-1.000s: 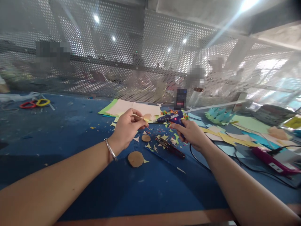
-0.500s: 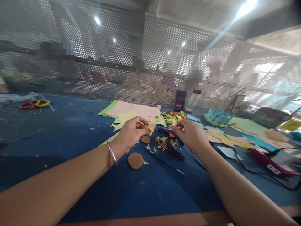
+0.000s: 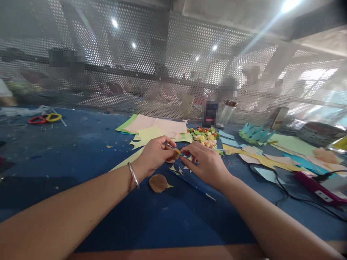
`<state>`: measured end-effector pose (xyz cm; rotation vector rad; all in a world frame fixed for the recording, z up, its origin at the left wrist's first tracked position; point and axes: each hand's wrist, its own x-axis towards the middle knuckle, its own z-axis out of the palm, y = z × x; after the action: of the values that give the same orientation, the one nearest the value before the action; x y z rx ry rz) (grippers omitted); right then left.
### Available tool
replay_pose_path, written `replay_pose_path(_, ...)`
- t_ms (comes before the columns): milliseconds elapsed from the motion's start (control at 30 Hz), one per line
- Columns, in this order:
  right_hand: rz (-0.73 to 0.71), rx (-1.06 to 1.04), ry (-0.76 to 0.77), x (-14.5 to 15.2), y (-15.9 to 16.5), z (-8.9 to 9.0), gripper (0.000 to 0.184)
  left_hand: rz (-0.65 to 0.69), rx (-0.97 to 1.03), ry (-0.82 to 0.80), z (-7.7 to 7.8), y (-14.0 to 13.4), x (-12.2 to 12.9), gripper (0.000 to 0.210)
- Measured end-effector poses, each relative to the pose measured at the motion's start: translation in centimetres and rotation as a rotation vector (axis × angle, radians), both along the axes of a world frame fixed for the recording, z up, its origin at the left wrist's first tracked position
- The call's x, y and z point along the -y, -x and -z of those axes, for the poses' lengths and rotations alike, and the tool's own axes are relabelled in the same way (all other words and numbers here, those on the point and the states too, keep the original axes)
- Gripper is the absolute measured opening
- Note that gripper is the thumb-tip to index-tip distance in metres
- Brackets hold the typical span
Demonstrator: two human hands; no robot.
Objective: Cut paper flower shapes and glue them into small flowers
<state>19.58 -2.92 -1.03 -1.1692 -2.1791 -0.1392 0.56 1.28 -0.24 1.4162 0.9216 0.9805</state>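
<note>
My left hand point(image 3: 154, 154), with a silver bangle at the wrist, pinches a small yellow-orange paper piece point(image 3: 178, 151) above the table. The right hand point(image 3: 204, 163) meets it from the other side, thumb and fingertips closed at the piece's edge. Below the left fingers a brown cardboard disc point(image 3: 170, 159) is partly covered. Closer to me lies a larger brown cardboard disc point(image 3: 158, 183) beside a pale paper scrap point(image 3: 170, 186). A thin blue-handled brush point(image 3: 197, 189) runs under my right hand, which hides part of the scraps.
Paper sheets point(image 3: 157, 126) and a pile of colourful paper flowers point(image 3: 204, 135) lie behind my hands. At right are a light-blue paper crown point(image 3: 255, 134), paper strips point(image 3: 265, 160), a black cable point(image 3: 282, 187) and a magenta power strip point(image 3: 317, 186). Scissors point(image 3: 45, 118) rest far left.
My right hand has left the blue-and-orange tool and moved left to the paper piece in my left hand. That tool and the dark-handled one are now hidden. The view has shifted slightly.
</note>
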Motion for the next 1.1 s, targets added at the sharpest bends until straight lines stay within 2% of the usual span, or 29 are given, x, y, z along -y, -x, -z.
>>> replay_pose_path(133,0.001,0.022,-0.021,-0.03,0.14,0.03,0.013,0.033,0.063,0.023,0.21,-0.02,-0.09,0.018)
replay_pose_path(300,0.023,-0.036,0.004,-0.08,-0.07,-0.05,0.011,0.056,0.054,0.083,-0.22,0.21,-0.06,0.003)
replay_pose_path(400,0.031,-0.071,0.017,-0.08,-0.26,-0.09,0.011,0.102,0.045,0.115,-0.64,0.42,0.07,0.010)
replay_pose_path(567,0.026,-0.121,0.027,0.00,-0.44,-0.14,0.009,0.186,0.033,0.047,-0.64,0.59,0.10,0.017)
replay_pose_path(867,-0.003,-0.150,0.081,-0.12,-0.58,-0.19,0.007,0.166,0.006,0.007,-0.39,0.64,-0.13,0.008)
replay_pose_path(1100,-0.011,-0.201,0.165,-0.07,-0.60,-0.21,0.009,0.149,-0.057,-0.087,-0.33,0.71,-0.17,0.013)
